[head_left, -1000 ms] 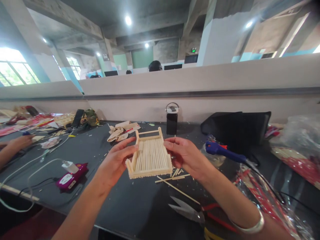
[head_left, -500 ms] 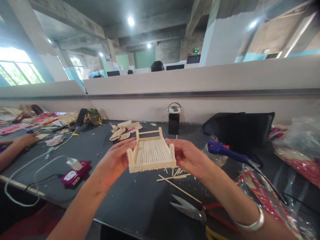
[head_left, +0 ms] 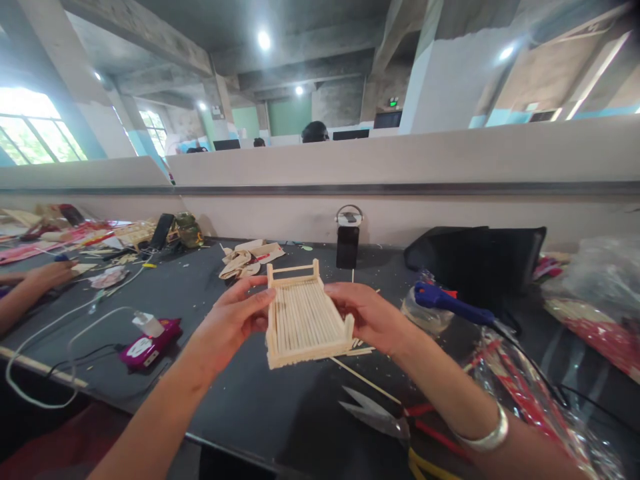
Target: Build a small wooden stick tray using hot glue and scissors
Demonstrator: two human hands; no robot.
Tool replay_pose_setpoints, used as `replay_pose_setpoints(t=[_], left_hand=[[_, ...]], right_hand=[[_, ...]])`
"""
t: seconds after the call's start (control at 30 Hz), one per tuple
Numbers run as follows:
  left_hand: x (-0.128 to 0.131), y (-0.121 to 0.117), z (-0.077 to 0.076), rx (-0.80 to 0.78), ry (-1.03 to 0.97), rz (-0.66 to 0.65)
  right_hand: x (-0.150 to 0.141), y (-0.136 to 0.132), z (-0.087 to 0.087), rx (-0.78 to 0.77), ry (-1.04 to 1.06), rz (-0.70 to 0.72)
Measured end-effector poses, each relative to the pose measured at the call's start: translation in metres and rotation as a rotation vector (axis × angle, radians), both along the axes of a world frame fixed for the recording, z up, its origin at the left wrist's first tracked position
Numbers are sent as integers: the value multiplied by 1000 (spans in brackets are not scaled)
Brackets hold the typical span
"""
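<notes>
A small bed-like model made of wooden sticks (head_left: 305,317) is held above the dark table, its slatted surface facing me and its near edge tipped down. My left hand (head_left: 245,310) grips its left side, thumb on top. On the opposite side, my right hand (head_left: 365,310) is closed around the edge, with its fingers partly hidden behind the model. Loose wooden sticks (head_left: 367,387) lie on the table below and to the right. Scissors (head_left: 380,417) with red and yellow handles rest nearer to me, blades open, under my right forearm.
A blue glue gun (head_left: 450,301) and plastic-wrapped red packs (head_left: 530,393) lie at the right. At the back stand a phone (head_left: 347,247) and a black bag-like object (head_left: 480,267). Leftward are a purple power socket (head_left: 150,343), white cable and another person's hand (head_left: 53,273).
The stick model has tipped so that its slatted surface faces me more, and its near end has dropped slightly. Both hands have kept their hold on it.
</notes>
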State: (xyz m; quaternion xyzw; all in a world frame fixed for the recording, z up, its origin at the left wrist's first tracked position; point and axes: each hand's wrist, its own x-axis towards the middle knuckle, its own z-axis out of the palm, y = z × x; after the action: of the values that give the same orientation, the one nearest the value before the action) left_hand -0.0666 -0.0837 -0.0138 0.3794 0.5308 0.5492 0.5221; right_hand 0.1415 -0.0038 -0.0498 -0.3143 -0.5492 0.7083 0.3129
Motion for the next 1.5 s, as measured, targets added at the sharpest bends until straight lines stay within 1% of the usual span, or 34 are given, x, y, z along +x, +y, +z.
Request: replay_pose_setpoints(t=[0.07,0.13,0.23,0.3,0.37,0.43,0.53,0.63,0.77,0.9,1.0,1.13,1.5], left_hand=[[-7,0,-16,-35,155,-10],[-14,1,-39,-77,289,-31],[-23,1,-79,-118,358,-29],[-28,0,-101,-128,424,-8],[-33,0,-117,-130,501,14],[-38,0,-125,-112,590,43],[-45,3,-129,-55,728,85],[-51,8,-133,-8,806,117],[-55,13,-140,34,817,155],[-57,16,-142,76,811,137],[-57,17,-140,103,823,111],[-54,18,-138,132,853,113],[-55,17,-141,163,860,92]], right_hand=[[-6,0,-11,-6,-97,20],[-15,-2,-27,3,-220,31],[-30,-5,-55,38,-419,37],[-41,-7,-73,71,-542,59],[-49,-7,-87,122,-643,84],[-54,-5,-96,196,-717,100],[-54,0,-99,343,-788,90],[-51,5,-93,512,-824,21],[-52,12,-85,722,-787,-77],[-57,18,-85,874,-714,-45],[-61,20,-89,931,-686,-14],[-64,21,-94,966,-664,-25],[-67,23,-99,1034,-612,22]])
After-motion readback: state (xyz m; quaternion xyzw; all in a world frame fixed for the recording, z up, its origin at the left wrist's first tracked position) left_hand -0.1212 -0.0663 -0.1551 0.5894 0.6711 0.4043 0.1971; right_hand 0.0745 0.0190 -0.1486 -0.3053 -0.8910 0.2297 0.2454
